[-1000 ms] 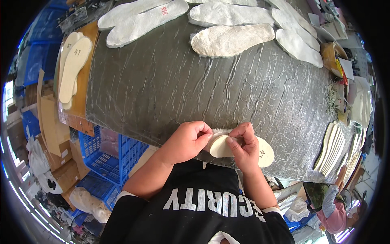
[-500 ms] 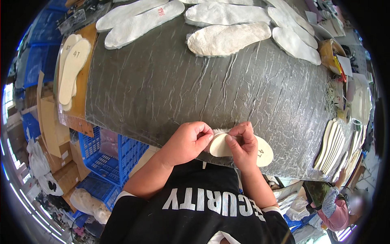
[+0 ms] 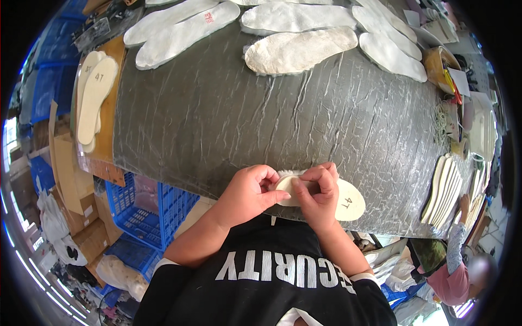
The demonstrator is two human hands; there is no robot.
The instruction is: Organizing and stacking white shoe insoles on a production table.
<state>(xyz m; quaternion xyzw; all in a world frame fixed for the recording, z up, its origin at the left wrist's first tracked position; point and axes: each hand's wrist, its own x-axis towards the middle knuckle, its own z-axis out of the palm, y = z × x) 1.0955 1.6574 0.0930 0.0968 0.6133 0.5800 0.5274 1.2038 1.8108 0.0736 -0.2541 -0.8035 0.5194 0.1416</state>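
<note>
At the table's near edge I hold a cream insole [image 3: 350, 202] with dark marks near its right end. White fluff [image 3: 291, 173] shows along its far side, between my hands. My left hand [image 3: 247, 191] is closed at the insole's left end, its thumb lying on the top face. My right hand [image 3: 319, 194] pinches the middle, thumb on top and fingers curled at the far edge. Both hands hide much of the left half, and the underside is out of sight.
Several white fluffy insoles [image 3: 296, 51] lie along the table's far side. Marked cream insoles [image 3: 97, 100] rest on a wooden board at left. A row of cream insoles [image 3: 441, 190] lies at right, near a co-worker's sleeve [image 3: 455, 252]. Blue crates [image 3: 155, 217] stand below left.
My left thumb has moved onto the insole's left end, covering it. My right hand has shifted slightly left along it. The co-worker's arm at right reaches farther up toward the insoles.
</note>
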